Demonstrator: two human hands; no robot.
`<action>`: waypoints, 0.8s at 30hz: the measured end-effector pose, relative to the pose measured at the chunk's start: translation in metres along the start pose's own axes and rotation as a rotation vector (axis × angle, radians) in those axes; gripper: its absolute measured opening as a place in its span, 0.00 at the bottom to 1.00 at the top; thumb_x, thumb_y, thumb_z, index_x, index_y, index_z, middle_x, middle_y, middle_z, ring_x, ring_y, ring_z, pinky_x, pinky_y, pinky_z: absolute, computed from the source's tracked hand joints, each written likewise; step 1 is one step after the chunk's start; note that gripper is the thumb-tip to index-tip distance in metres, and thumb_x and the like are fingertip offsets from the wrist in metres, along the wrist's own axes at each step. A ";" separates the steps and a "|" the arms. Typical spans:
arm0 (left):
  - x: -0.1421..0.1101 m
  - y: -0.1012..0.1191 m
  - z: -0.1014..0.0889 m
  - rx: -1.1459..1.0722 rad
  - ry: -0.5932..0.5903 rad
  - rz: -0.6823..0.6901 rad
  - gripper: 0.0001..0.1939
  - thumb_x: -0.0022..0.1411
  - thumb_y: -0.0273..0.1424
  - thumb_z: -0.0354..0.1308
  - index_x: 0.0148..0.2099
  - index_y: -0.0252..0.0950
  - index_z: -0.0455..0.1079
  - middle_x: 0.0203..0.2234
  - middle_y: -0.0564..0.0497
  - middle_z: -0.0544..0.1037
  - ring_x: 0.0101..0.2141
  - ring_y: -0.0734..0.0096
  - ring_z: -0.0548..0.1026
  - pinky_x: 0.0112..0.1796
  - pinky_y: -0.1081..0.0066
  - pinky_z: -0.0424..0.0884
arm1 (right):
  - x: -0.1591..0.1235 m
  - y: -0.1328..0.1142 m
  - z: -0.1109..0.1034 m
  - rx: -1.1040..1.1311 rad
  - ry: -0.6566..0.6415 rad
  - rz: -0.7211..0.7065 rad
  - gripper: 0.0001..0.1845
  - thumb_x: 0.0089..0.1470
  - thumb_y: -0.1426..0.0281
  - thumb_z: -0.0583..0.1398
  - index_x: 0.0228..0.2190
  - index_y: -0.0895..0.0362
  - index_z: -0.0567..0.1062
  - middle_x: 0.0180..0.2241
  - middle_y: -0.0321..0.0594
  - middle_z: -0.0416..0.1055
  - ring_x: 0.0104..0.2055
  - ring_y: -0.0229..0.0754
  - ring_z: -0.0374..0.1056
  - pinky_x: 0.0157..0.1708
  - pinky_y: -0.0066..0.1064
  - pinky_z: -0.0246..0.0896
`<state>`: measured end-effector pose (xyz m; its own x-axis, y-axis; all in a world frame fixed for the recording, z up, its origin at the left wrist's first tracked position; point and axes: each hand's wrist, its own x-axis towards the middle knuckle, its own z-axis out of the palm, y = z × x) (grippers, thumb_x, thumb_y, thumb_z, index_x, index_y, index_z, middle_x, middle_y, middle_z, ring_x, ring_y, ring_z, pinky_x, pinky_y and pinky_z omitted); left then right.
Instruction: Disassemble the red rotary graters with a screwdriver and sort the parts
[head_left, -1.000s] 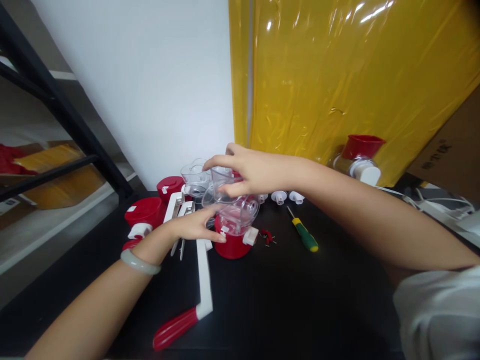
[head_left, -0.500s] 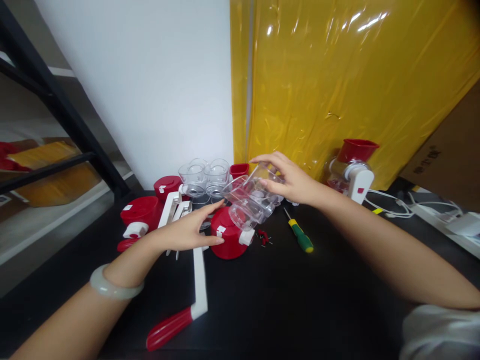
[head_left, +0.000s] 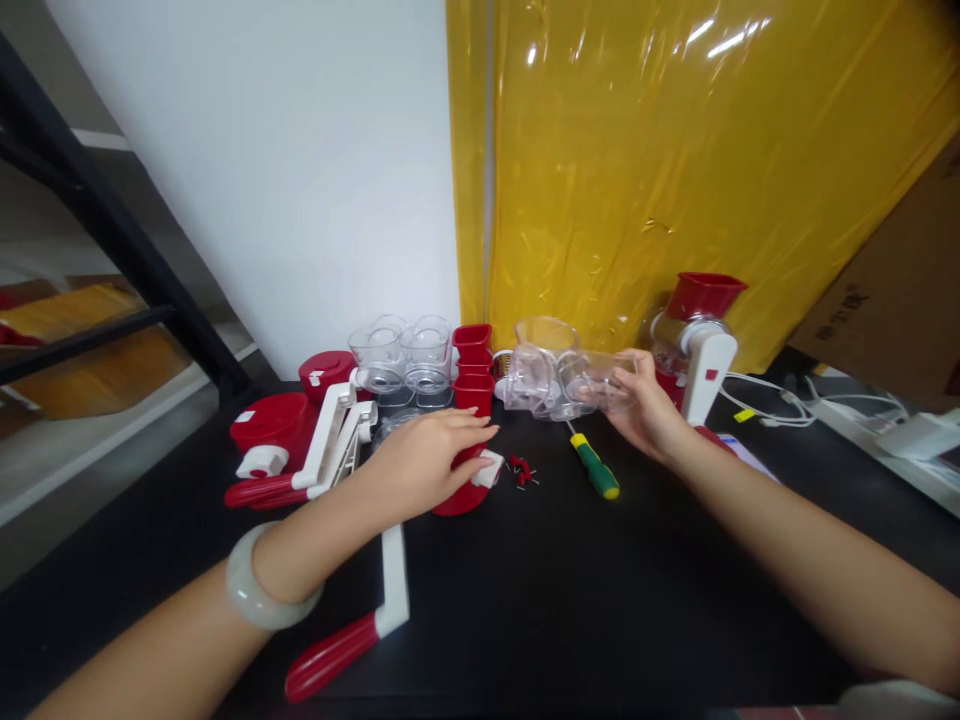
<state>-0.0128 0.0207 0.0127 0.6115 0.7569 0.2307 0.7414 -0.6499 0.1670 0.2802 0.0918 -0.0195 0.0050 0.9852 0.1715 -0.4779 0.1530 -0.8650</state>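
Note:
My right hand (head_left: 643,405) grips a clear plastic housing (head_left: 551,385), fingers closed round its right-hand end; the piece lies sideways. My left hand (head_left: 431,455) is open, its fingers stretched over a red base (head_left: 459,500) with a white knob (head_left: 489,470). The hand hides most of that base, and I cannot tell whether the fingertips touch it. Just right of the knob lie several small red parts with metal pins (head_left: 523,470). A green and yellow screwdriver (head_left: 596,468) rests below the clear housing.
Left on the black table (head_left: 570,610) stand red bases (head_left: 274,430) and white cranks (head_left: 326,440) with red handles. Clear housings (head_left: 427,350) and stacked red hoppers (head_left: 473,360) are behind. An assembled rotary grater (head_left: 705,330) and white cables (head_left: 787,405) stand right. A loose crank (head_left: 394,580) lies in front.
My right hand has carried the clear housing to the right, away from the red base. My left hand has moved right and now reaches over the base. The view has shifted slightly.

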 end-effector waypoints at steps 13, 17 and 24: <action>0.002 -0.005 -0.002 0.013 0.013 -0.023 0.30 0.67 0.48 0.56 0.64 0.35 0.67 0.64 0.40 0.66 0.63 0.49 0.63 0.63 0.49 0.59 | -0.041 0.012 -0.051 0.130 0.424 0.174 0.07 0.49 0.61 0.60 0.29 0.49 0.69 0.27 0.35 0.74 0.30 0.39 0.73 0.28 0.31 0.72; 0.015 -0.004 -0.013 -0.008 0.036 0.007 0.30 0.67 0.50 0.56 0.63 0.36 0.69 0.62 0.40 0.69 0.62 0.49 0.65 0.62 0.50 0.61 | -0.042 0.009 -0.052 0.147 0.399 0.192 0.11 0.51 0.56 0.59 0.30 0.49 0.67 0.29 0.36 0.76 0.30 0.41 0.74 0.24 0.30 0.70; 0.026 -0.001 -0.015 0.005 -0.048 -0.001 0.31 0.67 0.50 0.57 0.63 0.35 0.69 0.61 0.41 0.70 0.61 0.50 0.66 0.62 0.52 0.61 | -0.048 0.005 -0.044 0.269 0.191 0.173 0.15 0.47 0.60 0.67 0.34 0.50 0.69 0.42 0.42 0.77 0.48 0.45 0.75 0.46 0.38 0.74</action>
<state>-0.0022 0.0401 0.0328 0.6231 0.7602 0.1837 0.7435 -0.6487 0.1625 0.3161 0.0484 -0.0529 0.0556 0.9953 -0.0797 -0.6998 -0.0181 -0.7141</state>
